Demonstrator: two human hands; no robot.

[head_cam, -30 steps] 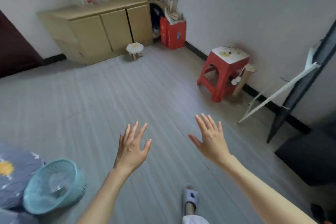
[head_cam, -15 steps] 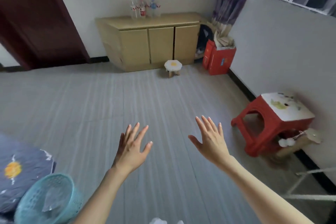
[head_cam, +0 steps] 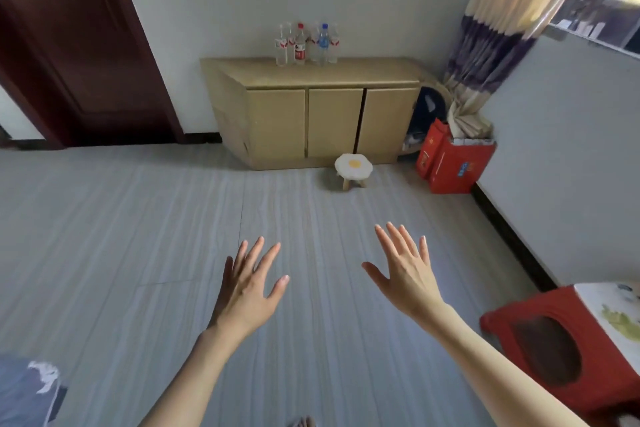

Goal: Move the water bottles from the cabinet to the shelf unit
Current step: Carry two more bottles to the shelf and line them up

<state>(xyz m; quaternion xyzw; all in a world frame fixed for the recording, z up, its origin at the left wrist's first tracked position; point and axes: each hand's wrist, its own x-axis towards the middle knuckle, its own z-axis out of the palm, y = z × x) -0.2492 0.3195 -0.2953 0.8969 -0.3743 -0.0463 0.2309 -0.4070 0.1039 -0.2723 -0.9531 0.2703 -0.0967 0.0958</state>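
Far left there was a dark door (head_cam: 79,45), and a bit of grey bedding (head_cam: 24,388) poked in at the near left corner. Nothing to do with the job, really.

The left hand (head_cam: 247,291) was held out over the floor (head_cam: 121,218), fingers straight and spread wide, holding nothing. The right hand (head_cam: 407,276) was just beside it, same deal: wide fingers, empty palm.

The bottles (head_cam: 306,43) were all at the far end, standing upright in a tight cluster on top of the cabinet (head_cam: 322,107), against the back wall. Well apart from both hands, so nothing had been picked up yet. Looked like the approach step: the person was facing the cabinet with a stretch of floor to cross.

In front of the cabinet's right door sat a little egg stool (head_cam: 353,168), and right of that a red box (head_cam: 450,163) under the curtain (head_cam: 502,28). Near right was a red stool (head_cam: 568,350).

The shelf unit wasn't in view at all. Next move probably called for walking up, stepping around the egg stool, and reaching over the cabinet top to grip a bottle or two by the body without knocking the neighbours.
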